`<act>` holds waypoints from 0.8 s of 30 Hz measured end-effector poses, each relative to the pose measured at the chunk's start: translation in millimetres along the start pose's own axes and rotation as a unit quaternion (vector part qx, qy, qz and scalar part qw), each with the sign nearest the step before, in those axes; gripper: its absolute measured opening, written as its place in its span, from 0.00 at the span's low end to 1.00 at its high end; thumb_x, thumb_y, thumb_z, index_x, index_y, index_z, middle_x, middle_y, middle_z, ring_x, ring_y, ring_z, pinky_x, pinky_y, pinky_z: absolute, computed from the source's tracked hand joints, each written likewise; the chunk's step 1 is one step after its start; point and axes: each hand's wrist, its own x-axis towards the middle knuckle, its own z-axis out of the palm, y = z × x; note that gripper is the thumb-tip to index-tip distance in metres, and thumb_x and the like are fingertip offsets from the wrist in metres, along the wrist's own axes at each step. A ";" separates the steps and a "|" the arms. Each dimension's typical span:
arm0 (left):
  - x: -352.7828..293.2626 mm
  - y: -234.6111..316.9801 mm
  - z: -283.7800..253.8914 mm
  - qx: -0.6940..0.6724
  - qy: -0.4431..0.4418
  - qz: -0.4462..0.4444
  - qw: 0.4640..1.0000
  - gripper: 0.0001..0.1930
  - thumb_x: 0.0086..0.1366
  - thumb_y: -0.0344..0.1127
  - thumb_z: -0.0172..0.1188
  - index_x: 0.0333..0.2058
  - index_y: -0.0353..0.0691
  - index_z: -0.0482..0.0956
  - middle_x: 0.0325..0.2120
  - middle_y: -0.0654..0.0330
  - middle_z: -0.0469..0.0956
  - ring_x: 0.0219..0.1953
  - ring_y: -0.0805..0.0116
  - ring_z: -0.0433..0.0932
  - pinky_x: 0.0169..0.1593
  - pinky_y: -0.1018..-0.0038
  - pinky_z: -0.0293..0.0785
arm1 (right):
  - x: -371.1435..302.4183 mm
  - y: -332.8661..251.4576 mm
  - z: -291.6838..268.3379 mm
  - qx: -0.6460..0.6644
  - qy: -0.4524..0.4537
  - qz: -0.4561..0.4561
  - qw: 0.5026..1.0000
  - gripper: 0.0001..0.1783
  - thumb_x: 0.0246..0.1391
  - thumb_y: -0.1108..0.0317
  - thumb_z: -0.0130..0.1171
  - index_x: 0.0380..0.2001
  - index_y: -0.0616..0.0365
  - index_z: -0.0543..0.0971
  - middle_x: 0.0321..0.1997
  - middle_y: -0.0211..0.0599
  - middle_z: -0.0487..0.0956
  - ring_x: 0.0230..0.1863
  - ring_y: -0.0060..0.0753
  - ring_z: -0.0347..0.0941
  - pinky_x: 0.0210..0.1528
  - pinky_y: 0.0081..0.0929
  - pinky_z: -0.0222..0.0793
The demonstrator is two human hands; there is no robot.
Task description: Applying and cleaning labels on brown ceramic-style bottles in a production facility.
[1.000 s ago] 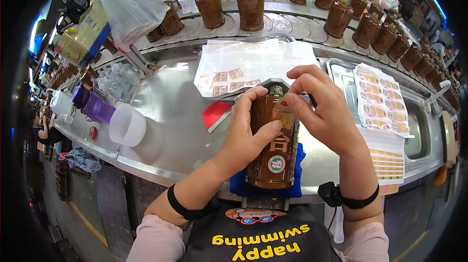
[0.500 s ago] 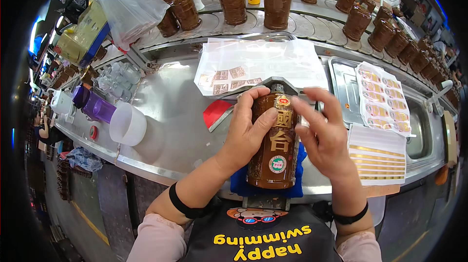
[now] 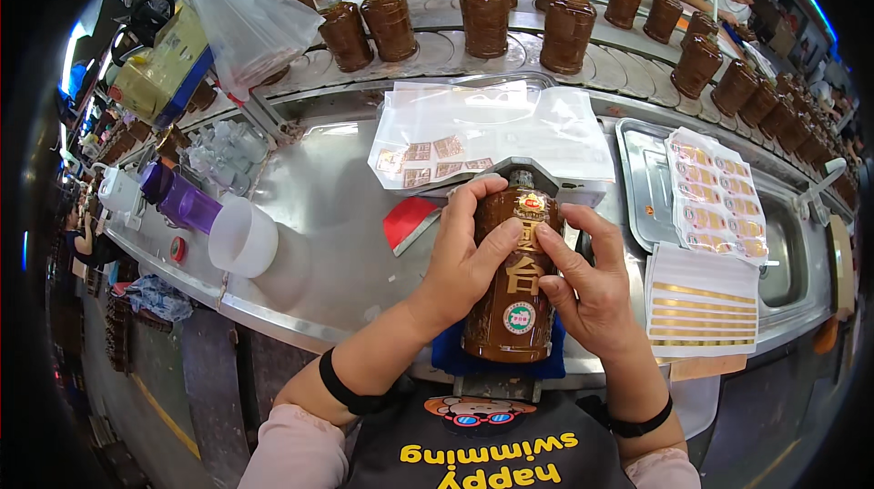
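Note:
A glossy brown bottle (image 3: 510,330) leans back on a blue cloth (image 3: 448,352) in front of me, neck pointing away. Gold characters, a small red-and-gold emblem (image 3: 530,203) and a round green-and-white sticker (image 3: 518,318) mark its front. My left hand (image 3: 469,257) wraps the bottle's left side, thumb across the upper front. On the other side my right hand (image 3: 590,284) presses index finger and thumb against the gold characters, with another finger at the shoulder. Both hands are closed on it; fingers cover part of the upper character.
Sheets of brown labels (image 3: 437,157) lie beyond the bottle. To the right are a metal tray (image 3: 642,207), a sticker sheet (image 3: 715,198) and a gold-strip sheet (image 3: 701,307). A white tub (image 3: 242,236) and purple bottle (image 3: 187,202) stand left. Brown bottles (image 3: 484,20) line the conveyor.
My right hand has come in from the bottle's upper right, and its fingertips now rest on the front. Bottles on the conveyor have shifted right; the yellow one is gone from view.

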 end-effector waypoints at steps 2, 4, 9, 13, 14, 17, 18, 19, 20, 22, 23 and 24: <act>-1.2 3.0 4.1 -0.028 0.022 -0.007 0.999 0.24 0.67 0.39 0.55 0.57 0.35 0.61 0.50 0.54 0.68 0.52 0.67 0.68 0.57 0.72 0.63 | -0.5 0.7 0.9 0.001 0.001 0.001 1.000 0.24 0.50 0.65 0.65 0.52 0.54 0.78 0.56 0.51 0.68 0.54 0.53 0.66 0.55 0.43 0.65; -1.5 3.3 6.3 -0.056 0.044 -0.014 0.997 0.25 0.65 0.43 0.57 0.54 0.34 0.64 0.50 0.51 0.67 0.54 0.60 0.65 0.60 0.67 0.58 | 0.0 0.9 0.9 0.002 0.002 0.001 1.000 0.24 0.50 0.65 0.65 0.53 0.54 0.78 0.56 0.50 0.68 0.54 0.53 0.66 0.55 0.43 0.65; -1.5 3.0 7.1 -0.060 0.048 -0.008 0.997 0.24 0.65 0.42 0.58 0.54 0.34 0.65 0.49 0.51 0.67 0.54 0.60 0.65 0.60 0.67 0.59 | 1.4 -0.9 -0.5 0.006 0.006 0.000 1.000 0.24 0.49 0.66 0.65 0.52 0.55 0.78 0.55 0.50 0.69 0.53 0.53 0.67 0.54 0.43 0.65; -0.7 3.3 6.8 -0.057 0.045 -0.010 0.997 0.24 0.65 0.42 0.58 0.54 0.35 0.64 0.49 0.51 0.67 0.54 0.60 0.65 0.59 0.67 0.60 | 0.1 -1.9 -1.0 0.010 0.007 -0.002 1.000 0.24 0.49 0.67 0.65 0.52 0.56 0.78 0.55 0.50 0.69 0.53 0.53 0.67 0.54 0.43 0.65; -0.6 2.4 6.8 -0.055 0.047 -0.004 0.997 0.25 0.65 0.42 0.57 0.54 0.35 0.64 0.49 0.51 0.67 0.54 0.60 0.66 0.59 0.67 0.60 | 1.0 -1.8 -0.4 0.003 0.006 -0.007 1.000 0.24 0.49 0.67 0.65 0.52 0.55 0.78 0.55 0.51 0.69 0.53 0.53 0.67 0.54 0.43 0.65; -0.1 3.6 5.5 -0.042 0.046 -0.001 0.998 0.25 0.65 0.42 0.57 0.55 0.35 0.64 0.50 0.51 0.67 0.53 0.60 0.66 0.59 0.67 0.60 | 1.1 -0.5 0.8 -0.006 0.004 -0.014 1.000 0.24 0.49 0.67 0.65 0.52 0.55 0.77 0.55 0.50 0.70 0.53 0.53 0.67 0.54 0.43 0.66; -0.2 4.4 4.8 -0.032 0.042 -0.005 0.999 0.25 0.65 0.42 0.57 0.55 0.34 0.63 0.50 0.50 0.67 0.53 0.59 0.66 0.59 0.67 0.60 | 0.8 0.1 1.2 -0.007 0.004 -0.015 1.000 0.24 0.49 0.67 0.65 0.52 0.55 0.77 0.55 0.50 0.70 0.52 0.53 0.67 0.54 0.43 0.66; 0.1 4.0 4.4 -0.031 0.042 -0.002 0.999 0.25 0.65 0.42 0.57 0.55 0.34 0.63 0.50 0.50 0.67 0.53 0.59 0.66 0.59 0.67 0.60 | 1.0 0.3 0.8 -0.008 0.005 -0.017 1.000 0.24 0.49 0.67 0.65 0.52 0.55 0.77 0.55 0.50 0.70 0.52 0.53 0.67 0.54 0.43 0.66; 0.3 2.4 4.0 -0.002 0.048 0.009 0.999 0.25 0.65 0.43 0.57 0.55 0.35 0.63 0.49 0.50 0.68 0.53 0.57 0.66 0.59 0.65 0.60 | 0.8 0.2 0.2 -0.007 0.001 -0.015 1.000 0.25 0.48 0.67 0.65 0.52 0.55 0.77 0.56 0.51 0.69 0.54 0.54 0.67 0.55 0.43 0.65; -0.2 5.4 1.3 0.026 0.052 0.025 0.998 0.25 0.65 0.44 0.57 0.55 0.35 0.64 0.49 0.49 0.68 0.53 0.55 0.66 0.59 0.63 0.59 | -0.2 -0.7 -2.9 -0.009 -0.001 -0.015 1.000 0.25 0.48 0.68 0.65 0.53 0.55 0.77 0.57 0.51 0.69 0.55 0.54 0.66 0.56 0.43 0.65; -2.1 10.9 -2.8 0.122 0.063 0.130 0.982 0.26 0.65 0.46 0.57 0.55 0.36 0.64 0.48 0.49 0.70 0.53 0.53 0.66 0.59 0.61 0.58 | -1.7 -1.7 -5.9 -0.002 -0.007 0.009 1.000 0.27 0.47 0.69 0.66 0.54 0.54 0.76 0.59 0.52 0.68 0.57 0.54 0.66 0.58 0.43 0.64; -2.4 16.4 -6.5 0.214 0.073 0.233 0.946 0.27 0.65 0.47 0.57 0.56 0.36 0.65 0.47 0.49 0.71 0.53 0.51 0.65 0.59 0.58 0.58 | -1.4 -2.1 -9.5 0.005 -0.013 0.032 0.999 0.28 0.47 0.71 0.66 0.55 0.54 0.76 0.60 0.53 0.67 0.58 0.55 0.65 0.59 0.43 0.64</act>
